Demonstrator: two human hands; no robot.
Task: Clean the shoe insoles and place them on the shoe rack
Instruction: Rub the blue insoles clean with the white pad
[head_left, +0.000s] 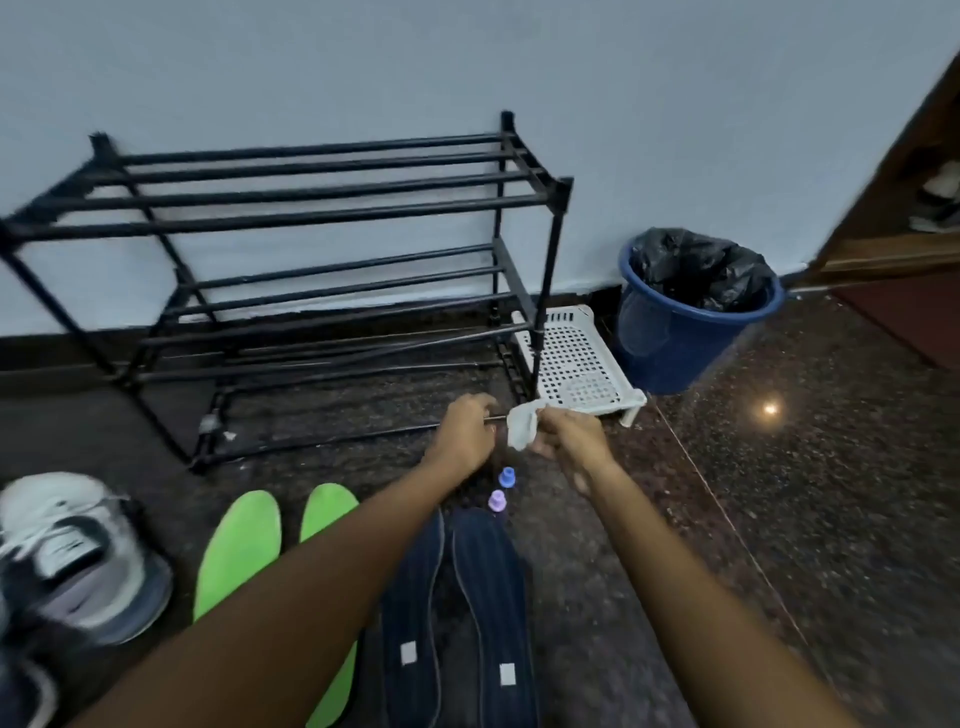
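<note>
The shoe rack (322, 208) stood on the floor (779, 493) against the pale wall (467, 62); its tiers of round black bars carried nothing. A pair of grey-and-white sneakers (78, 551) lay at the left edge of the floor. A white perforated plastic tray (576, 364) sat just beside the rack's right legs.

Two bright green insoles (239, 551) lay side by side in front of the rack, and the left forearm crossed over and partly hid the right one. Two dark blue insoles (493, 597), ribbed and each bearing a small grey patch, lay just right of the green pair. A blue cap (507, 477) and a purple cap (497, 500) stood on the floor near their toe ends.

The left hand (465, 431) had its fingers curled round the lower front bar (363, 439). The right hand (569, 441) pinched a crumpled white cloth (522, 428) at the bar's end.

The floor was dark, speckled, polished stone. A blue bucket (670, 353) near the wall held a black plastic liner (701, 270).
</note>
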